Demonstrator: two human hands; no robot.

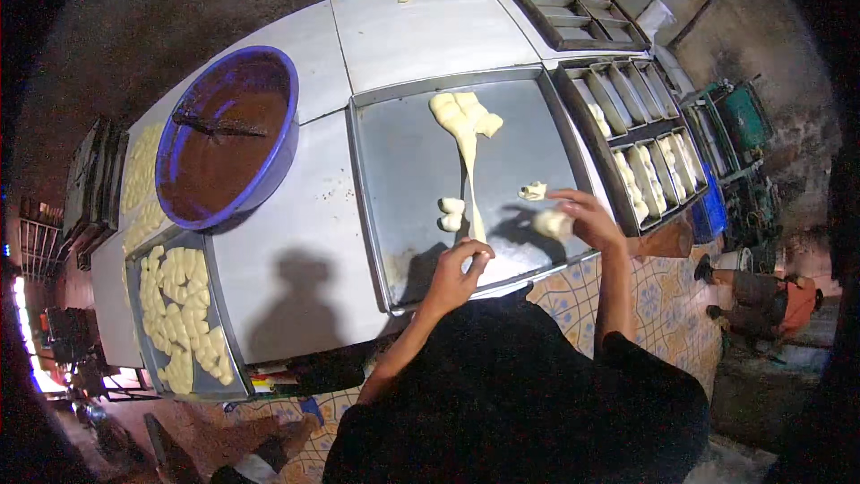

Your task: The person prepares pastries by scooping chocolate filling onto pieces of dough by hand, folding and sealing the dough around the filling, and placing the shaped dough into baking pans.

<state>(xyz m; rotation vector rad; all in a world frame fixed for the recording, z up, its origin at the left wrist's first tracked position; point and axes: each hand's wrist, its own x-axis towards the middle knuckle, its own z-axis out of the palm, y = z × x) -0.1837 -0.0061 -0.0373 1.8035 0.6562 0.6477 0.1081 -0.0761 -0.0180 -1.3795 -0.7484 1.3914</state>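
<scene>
Left hand is pinching, with thumb and fingers closed together, what appears to be the lower end of a dough strand, just below the centre of the frame. The strand is hanging together with a lobed dough mass, which is lying in the upper middle of the shallow metal tray. Right hand, at right of centre, is hovering over the tray with its fingers spread; a blurred dough piece is showing below them, and whether the hand is grasping or freeing it cannot be told. One small dough lump is lying near its fingertips, and a pair of dough lumps is sitting left of the strand. At right, a compartmented loaf pan is holding rows of dough pieces, chiefly in its lower row; at left, a blue basin of brown material is standing on the white tabletop. Step in hand, as judged here: dough is being portioned from the strand. Such work is calling next for a firm pinch close to the strand's end, without tearing the thin length above it.
</scene>
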